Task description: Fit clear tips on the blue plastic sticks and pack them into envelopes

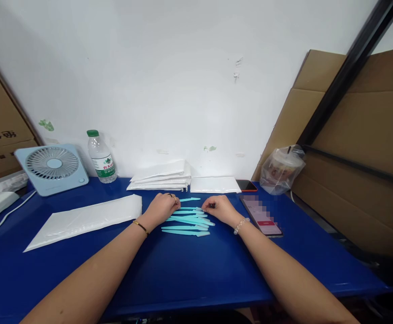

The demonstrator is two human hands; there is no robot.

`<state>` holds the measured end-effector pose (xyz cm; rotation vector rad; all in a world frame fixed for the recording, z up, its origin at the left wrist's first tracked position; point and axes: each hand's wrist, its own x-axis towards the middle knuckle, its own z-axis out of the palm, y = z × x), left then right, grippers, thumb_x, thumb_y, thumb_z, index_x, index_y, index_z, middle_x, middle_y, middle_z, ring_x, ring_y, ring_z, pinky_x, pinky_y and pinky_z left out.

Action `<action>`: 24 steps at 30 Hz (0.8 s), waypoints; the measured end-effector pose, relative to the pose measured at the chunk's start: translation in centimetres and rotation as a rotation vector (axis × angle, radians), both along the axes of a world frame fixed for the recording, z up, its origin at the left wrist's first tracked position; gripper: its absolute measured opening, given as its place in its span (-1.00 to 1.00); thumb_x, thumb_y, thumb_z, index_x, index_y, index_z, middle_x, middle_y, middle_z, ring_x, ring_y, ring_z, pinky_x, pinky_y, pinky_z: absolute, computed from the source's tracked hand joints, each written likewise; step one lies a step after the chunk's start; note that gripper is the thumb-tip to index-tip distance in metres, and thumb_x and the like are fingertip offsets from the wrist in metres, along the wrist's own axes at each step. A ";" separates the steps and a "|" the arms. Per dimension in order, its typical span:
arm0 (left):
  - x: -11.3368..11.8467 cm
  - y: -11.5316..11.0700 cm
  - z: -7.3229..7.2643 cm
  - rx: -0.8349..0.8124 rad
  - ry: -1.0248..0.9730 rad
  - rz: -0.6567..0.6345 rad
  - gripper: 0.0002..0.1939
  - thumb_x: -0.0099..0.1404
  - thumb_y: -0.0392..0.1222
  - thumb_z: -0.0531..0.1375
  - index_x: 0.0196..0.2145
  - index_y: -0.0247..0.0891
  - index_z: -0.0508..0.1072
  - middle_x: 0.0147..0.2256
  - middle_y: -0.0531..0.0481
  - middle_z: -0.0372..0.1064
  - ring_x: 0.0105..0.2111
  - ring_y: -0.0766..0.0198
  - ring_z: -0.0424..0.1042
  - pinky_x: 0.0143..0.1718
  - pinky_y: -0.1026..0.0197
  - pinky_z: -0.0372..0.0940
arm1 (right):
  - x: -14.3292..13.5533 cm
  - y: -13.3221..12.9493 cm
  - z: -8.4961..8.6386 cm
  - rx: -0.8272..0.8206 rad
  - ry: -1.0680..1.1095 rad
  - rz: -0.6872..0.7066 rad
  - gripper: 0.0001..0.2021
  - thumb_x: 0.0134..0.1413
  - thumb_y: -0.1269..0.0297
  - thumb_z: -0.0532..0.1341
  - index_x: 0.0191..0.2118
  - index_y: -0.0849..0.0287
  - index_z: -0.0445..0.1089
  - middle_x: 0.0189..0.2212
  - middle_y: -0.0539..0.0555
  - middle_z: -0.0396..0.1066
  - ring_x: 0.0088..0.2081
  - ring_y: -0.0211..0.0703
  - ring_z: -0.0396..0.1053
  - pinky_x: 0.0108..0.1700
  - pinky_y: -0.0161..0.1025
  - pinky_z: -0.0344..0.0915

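Several turquoise eyebrow razors (pixel 189 220) lie in a loose pile on the blue table, roughly side by side. My left hand (pixel 163 208) is closed at their left ends, its fingertips on the handle of one razor (pixel 191 208) near the far side of the pile. At that razor's other end, my right hand (pixel 219 209) pinches with thumb and forefinger. Another single razor (pixel 190 199) lies just beyond, its left end hidden by my left hand. A white padded envelope (pixel 88 220) lies flat to the left of my left hand.
Against the wall stand a stack of white envelopes (pixel 159 175) and a flat white packet (pixel 214 184). A blue fan (pixel 53 168) and a water bottle (pixel 102 159) are at the back left. On the right are a phone (pixel 262 216), another phone (pixel 248 185) and a bagged drink cup (pixel 280 168).
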<state>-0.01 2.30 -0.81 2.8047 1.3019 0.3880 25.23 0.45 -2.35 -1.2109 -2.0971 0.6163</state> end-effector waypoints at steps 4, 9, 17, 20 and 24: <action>0.0 -0.2 0.1 0.029 0.023 0.022 -0.73 0.31 -0.19 -0.01 -0.46 -0.22 0.41 -0.43 0.00 0.42 -0.36 0.25 0.35 -0.38 0.22 -0.01 | 1.5 0.1 0.6 0.032 0.026 -0.066 -0.89 -0.07 0.43 0.22 -0.41 0.17 0.51 -0.45 0.01 0.51 -0.39 -0.23 0.41 -0.31 -0.33 0.29; -0.1 0.2 -0.1 0.003 0.025 0.034 -0.75 0.29 -0.24 -0.01 -0.46 -0.22 0.42 -0.43 0.02 0.42 -0.39 0.26 0.34 -0.37 0.21 -0.01 | 3.4 0.6 0.4 -0.053 0.023 -0.101 -0.92 -0.10 0.40 0.23 -0.44 0.20 0.50 -0.51 0.03 0.48 -0.46 -0.25 0.37 -0.39 -0.35 0.28; 0.0 0.1 0.0 0.016 0.018 0.023 -0.76 0.28 -0.25 0.00 -0.46 -0.23 0.41 -0.43 0.01 0.42 -0.39 0.26 0.35 -0.39 0.22 0.00 | 2.3 0.8 -0.6 -0.081 0.001 -0.059 -0.92 -0.10 0.38 0.24 -0.43 0.19 0.50 -0.50 0.02 0.48 -0.46 -0.26 0.38 -0.38 -0.35 0.28; 0.0 0.2 0.0 0.018 0.023 0.013 -0.75 0.29 -0.25 0.00 -0.47 -0.23 0.42 -0.43 0.01 0.42 -0.40 0.27 0.35 -0.38 0.22 0.00 | 1.7 0.7 -0.6 -0.067 0.010 -0.044 -0.92 -0.09 0.39 0.24 -0.44 0.18 0.51 -0.48 0.02 0.49 -0.44 -0.26 0.40 -0.34 -0.35 0.30; 0.1 0.1 -0.1 0.021 0.005 -0.012 -0.77 0.29 -0.23 0.02 -0.45 -0.23 0.42 -0.43 0.02 0.42 -0.38 0.27 0.36 -0.36 0.23 0.03 | 0.7 0.4 -0.7 -0.063 0.006 -0.045 -0.91 -0.08 0.40 0.23 -0.44 0.18 0.51 -0.50 0.01 0.49 -0.46 -0.27 0.39 -0.36 -0.36 0.29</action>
